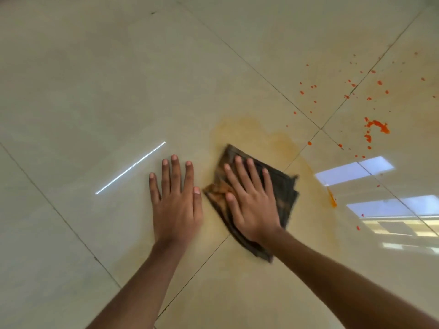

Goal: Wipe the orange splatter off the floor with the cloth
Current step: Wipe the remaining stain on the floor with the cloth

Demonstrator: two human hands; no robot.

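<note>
On my feed, the glossy beige tiled floor [95, 91] fills the whole view. At the far left a thin white streak of reflected light [130, 167] slants up to the right across it.

Just right of that, the left hand [177, 203] lies flat on bare tile, palm down. Its grip is apart, with all 5 fingers straight and spread, holding nothing. Its thumb comes near the corner of the dark, folded fabric cloth [285, 193], though I cannot tell whether they touch.

The cloth lies flat on the floor, blotched with orange at its left corner, and its edges look blurred. The right hand [251, 205] presses on top of it, palm down, grip apart as well. Its 4 fingers are straight and point away from me, the thumb rests on the stained corner, and nothing curls round the fabric.

Around and beyond the cloth I see a pale yellow-orange haze [280, 138] on the tile, reaching towards the crossing of dark grout lines [320, 128].

Further right, well apart from the cloth, the bright orange splatter [377, 125] sits on the floor as 1 thick patch with many small droplets scattered above, left and below. A short orange streak [331, 199] lies nearer, right of the cloth. At the far right edge, pale blue window reflections [354, 170] shine on the tiles.
</note>
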